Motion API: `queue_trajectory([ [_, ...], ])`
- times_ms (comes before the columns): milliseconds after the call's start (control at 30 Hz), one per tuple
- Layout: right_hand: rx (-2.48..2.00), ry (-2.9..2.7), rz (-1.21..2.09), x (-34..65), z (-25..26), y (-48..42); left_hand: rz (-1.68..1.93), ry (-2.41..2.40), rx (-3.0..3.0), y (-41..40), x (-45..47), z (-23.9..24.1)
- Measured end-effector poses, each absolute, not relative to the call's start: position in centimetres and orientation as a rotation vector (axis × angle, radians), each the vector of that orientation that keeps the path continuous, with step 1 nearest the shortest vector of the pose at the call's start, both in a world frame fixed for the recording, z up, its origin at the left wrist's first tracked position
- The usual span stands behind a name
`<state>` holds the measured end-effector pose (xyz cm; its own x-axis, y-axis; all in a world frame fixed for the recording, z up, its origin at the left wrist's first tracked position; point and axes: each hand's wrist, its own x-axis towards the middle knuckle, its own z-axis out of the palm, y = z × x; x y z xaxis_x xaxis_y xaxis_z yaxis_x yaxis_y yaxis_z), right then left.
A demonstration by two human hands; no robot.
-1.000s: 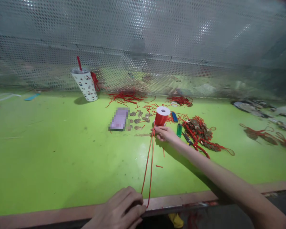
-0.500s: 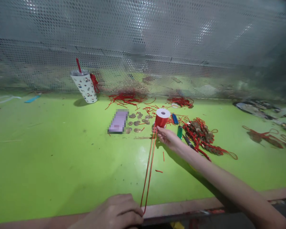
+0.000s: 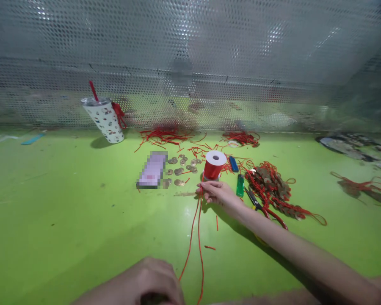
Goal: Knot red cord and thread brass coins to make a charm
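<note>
My right hand (image 3: pixel 214 192) pinches two strands of red cord (image 3: pixel 199 237) between thumb and fingers, just in front of a red cord spool (image 3: pixel 213 169) with a white top. The strands hang in a slack curve toward the bottom edge. My left hand (image 3: pixel 149 281) is curled at the bottom of the view, its fingertips cut off or hidden; one strand runs in behind its knuckles, so it seems closed on the cord. Holed coins (image 3: pixel 179 171) lie in small groups left of the spool. Scissors with red handles (image 3: pixel 257 203) lie beyond my right forearm.
A pixelated phone-like slab (image 3: pixel 153 169) lies left of the coins. A blue lighter (image 3: pixel 233 164) and green lighter (image 3: pixel 240 185) flank the spool, near a heap of corded coins (image 3: pixel 269 182). Red cord scraps (image 3: pixel 167 134) and a tumbler (image 3: pixel 104 120) stand before the perforated sheet (image 3: pixel 139 84).
My right hand has drawn the doubled cord a little toward me, away from the spool. The strands have gone from taut to slack and spread. The view has shifted slightly.
</note>
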<state>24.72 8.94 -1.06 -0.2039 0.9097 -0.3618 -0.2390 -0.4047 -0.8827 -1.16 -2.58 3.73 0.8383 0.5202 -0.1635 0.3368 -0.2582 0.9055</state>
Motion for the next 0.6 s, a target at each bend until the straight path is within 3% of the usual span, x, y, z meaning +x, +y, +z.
queue_trajectory([
  [267,-1.158,-0.944,1.750,24.5,-1.2,8.4,0.615,1.153,1.568,6.9,4.4,2.8],
  [600,-1.214,-1.074,1.576,24.1,-1.1,8.0,0.602,0.833,1.037,9.2,8.1,0.0],
])
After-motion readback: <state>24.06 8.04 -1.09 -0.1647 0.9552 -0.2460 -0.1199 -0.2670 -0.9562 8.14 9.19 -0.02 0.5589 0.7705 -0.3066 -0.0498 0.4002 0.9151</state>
